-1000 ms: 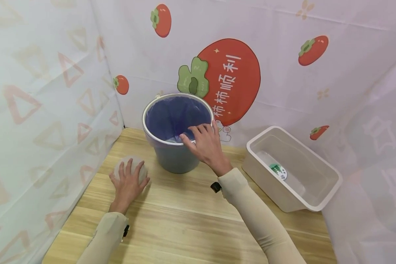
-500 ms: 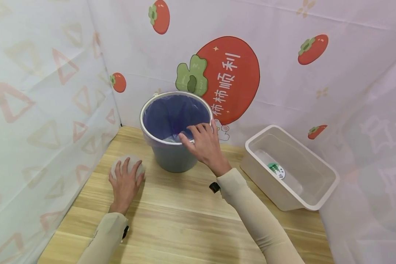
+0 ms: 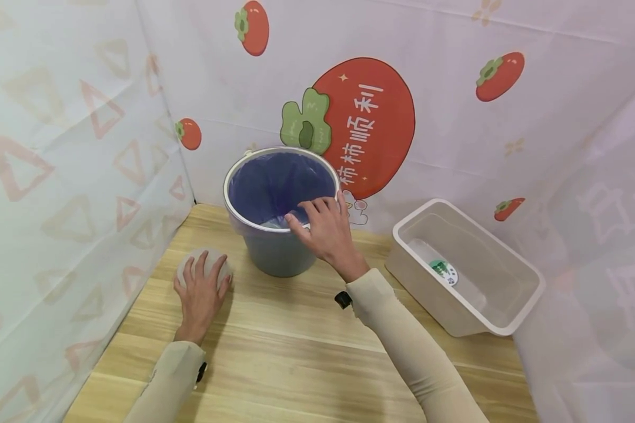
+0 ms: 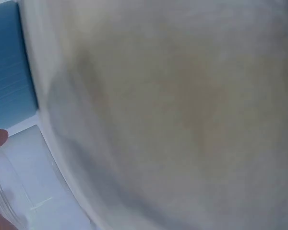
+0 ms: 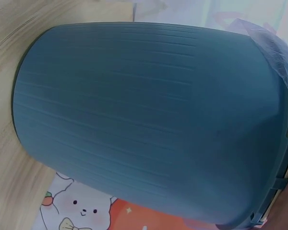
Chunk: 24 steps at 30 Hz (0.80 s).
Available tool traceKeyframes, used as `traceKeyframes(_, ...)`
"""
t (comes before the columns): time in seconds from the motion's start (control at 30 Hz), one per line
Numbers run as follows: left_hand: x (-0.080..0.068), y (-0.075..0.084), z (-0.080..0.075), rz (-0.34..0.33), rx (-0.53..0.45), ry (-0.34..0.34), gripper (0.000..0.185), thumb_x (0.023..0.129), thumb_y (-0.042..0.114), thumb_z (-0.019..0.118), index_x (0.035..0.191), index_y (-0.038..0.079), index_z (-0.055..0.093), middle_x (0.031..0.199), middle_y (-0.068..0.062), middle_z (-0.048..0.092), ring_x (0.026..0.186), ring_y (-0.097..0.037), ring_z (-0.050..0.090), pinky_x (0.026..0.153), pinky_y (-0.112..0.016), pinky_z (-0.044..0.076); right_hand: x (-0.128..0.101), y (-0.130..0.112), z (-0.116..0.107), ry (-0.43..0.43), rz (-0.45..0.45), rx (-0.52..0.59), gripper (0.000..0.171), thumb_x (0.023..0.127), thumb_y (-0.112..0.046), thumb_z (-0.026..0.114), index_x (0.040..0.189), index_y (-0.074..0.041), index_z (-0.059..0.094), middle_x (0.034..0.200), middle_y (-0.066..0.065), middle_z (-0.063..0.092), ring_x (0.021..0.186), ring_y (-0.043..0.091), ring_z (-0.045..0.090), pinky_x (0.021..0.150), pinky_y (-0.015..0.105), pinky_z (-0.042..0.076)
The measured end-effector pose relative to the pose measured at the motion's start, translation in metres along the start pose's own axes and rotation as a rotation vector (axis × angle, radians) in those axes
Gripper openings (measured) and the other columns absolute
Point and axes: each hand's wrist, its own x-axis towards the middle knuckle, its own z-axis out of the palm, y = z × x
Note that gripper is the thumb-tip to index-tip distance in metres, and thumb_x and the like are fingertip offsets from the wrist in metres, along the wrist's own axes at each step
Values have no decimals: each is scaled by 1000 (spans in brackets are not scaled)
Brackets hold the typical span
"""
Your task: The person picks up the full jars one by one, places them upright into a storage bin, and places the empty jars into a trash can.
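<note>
A round, whitish translucent container point(image 3: 213, 258) stands at the left of the wooden table. My left hand point(image 3: 198, 299) grips it from above, fingers spread and bent around its sides. In the left wrist view, a fingertip touches its clear, ridged wall point(image 4: 38, 182). Further back is a blue-grey trash bin point(image 3: 277, 255) with a white rim and a bluish plastic liner point(image 3: 280, 182). My right hand point(image 3: 328, 232) lies over the bin's right front rim, fingers bent over the edge; the hand covers that part of the rim. The right wrist view mostly shows the bin's ribbed side.
An oblong beige plastic bin point(image 3: 487, 252) with a green-and-white sticker inside stands at the right of the table point(image 3: 296, 364). Fabric walls printed with persimmons point(image 3: 381, 135) and triangles close in the left, back and right sides.
The left hand's thumb and fingers have drawn in closer around the container. The right hand stays on the bin rim. The head view has shifted slightly.
</note>
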Motion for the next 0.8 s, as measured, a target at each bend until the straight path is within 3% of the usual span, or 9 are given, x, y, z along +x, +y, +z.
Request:
traceKeyframes(0.3,16,14,-29,43,32,127,48,97,29,74,144,20,67,154,-26,56,143,-60,46,97,-86,37,1,1,-2,5,-2,7,63,108,-66,45,135,-17,73,136,7,71,139,32,55,134,67,15)
traceKeyframes(0.57,31,30,-61,52,46,138,46,103,34,65,146,19,64,156,-26,55,145,-59,45,98,-86,36,0,2,-2,9,4,18,63,108,-66,45,134,-17,74,136,7,71,139,32,55,135,64,11)
traceKeyframes(0.8,45,39,-90,70,43,185,45,101,33,68,144,19,65,155,-25,55,144,-60,45,93,-85,37,0,1,-3,6,6,10,63,108,-67,45,134,-18,74,137,7,71,138,31,55,135,65,12)
